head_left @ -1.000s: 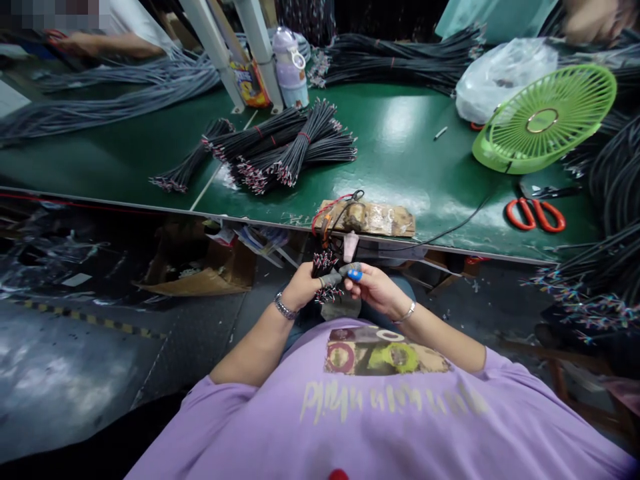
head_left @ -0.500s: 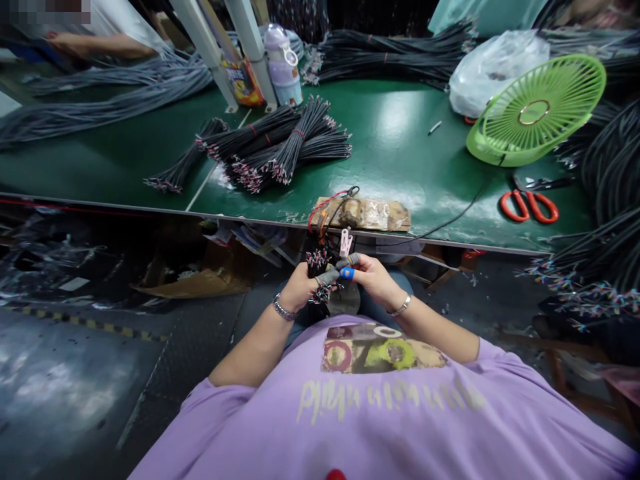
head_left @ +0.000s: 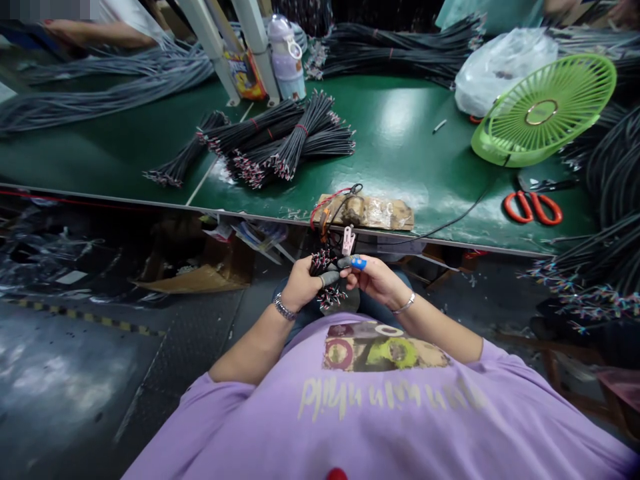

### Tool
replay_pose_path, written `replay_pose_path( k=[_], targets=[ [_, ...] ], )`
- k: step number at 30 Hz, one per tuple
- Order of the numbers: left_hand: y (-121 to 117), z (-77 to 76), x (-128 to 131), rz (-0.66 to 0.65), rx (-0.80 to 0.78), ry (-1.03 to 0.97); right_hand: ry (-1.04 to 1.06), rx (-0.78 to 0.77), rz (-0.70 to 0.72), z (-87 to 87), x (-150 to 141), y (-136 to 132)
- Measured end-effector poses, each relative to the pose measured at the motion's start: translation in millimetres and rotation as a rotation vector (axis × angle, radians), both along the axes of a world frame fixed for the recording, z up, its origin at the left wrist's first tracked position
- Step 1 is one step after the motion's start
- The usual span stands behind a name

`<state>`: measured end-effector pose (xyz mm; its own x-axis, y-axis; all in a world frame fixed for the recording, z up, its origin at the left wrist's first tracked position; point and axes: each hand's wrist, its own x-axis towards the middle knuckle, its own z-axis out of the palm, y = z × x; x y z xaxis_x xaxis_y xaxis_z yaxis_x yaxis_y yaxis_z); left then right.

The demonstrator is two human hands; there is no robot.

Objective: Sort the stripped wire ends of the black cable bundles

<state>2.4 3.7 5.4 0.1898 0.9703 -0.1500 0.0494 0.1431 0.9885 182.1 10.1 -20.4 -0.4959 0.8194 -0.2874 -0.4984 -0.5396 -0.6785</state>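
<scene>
In front of my lap, below the table edge, my left hand [head_left: 301, 283] is closed around a bundle of black cables [head_left: 320, 261] with stripped red and white wire ends. Its thumb wears a grey finger cover. My right hand [head_left: 379, 280] meets it from the right, thumb and forefinger pinched together near the left thumb's tip. A blue wrap and a grey cover are on its fingers. Whatever lies in that pinch is too small to make out. Just above the fingers, a pale pink clothespin [head_left: 348, 240] sits by the table edge.
Tied black cable bundles [head_left: 280, 140] lie on the green table [head_left: 400, 133]. A taped wooden block [head_left: 370, 211] with wires sits at the front edge. Farther right are red-handled scissors [head_left: 533, 207], a green fan [head_left: 543, 113] and a plastic bag [head_left: 505, 67]. A bottle [head_left: 287, 60] stands behind.
My right hand has turned slightly, its blue-wrapped finger now higher and its other fingers curled below. My left hand still grips the cable bundle, and the view has shifted a little.
</scene>
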Motion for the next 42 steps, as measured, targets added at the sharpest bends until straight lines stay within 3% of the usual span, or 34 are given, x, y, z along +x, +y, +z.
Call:
replay_pose_path(
  k=[10, 26, 42],
  targets=[
    [1.9, 8.4, 1.2, -0.054, -0.042, -0.043, -0.028, -0.001, 0.007, -2.3, 0.4, -0.3],
    [1.9, -1.4, -0.3, -0.047, -0.054, -0.083, -0.045, 0.000, -0.017, -4.4, 0.0, -2.0],
    [2.2, 3.3, 1.0, -0.022, -0.071, -0.050, -0.067, -0.036, -0.028, -0.1, -0.1, -2.2]
  ],
)
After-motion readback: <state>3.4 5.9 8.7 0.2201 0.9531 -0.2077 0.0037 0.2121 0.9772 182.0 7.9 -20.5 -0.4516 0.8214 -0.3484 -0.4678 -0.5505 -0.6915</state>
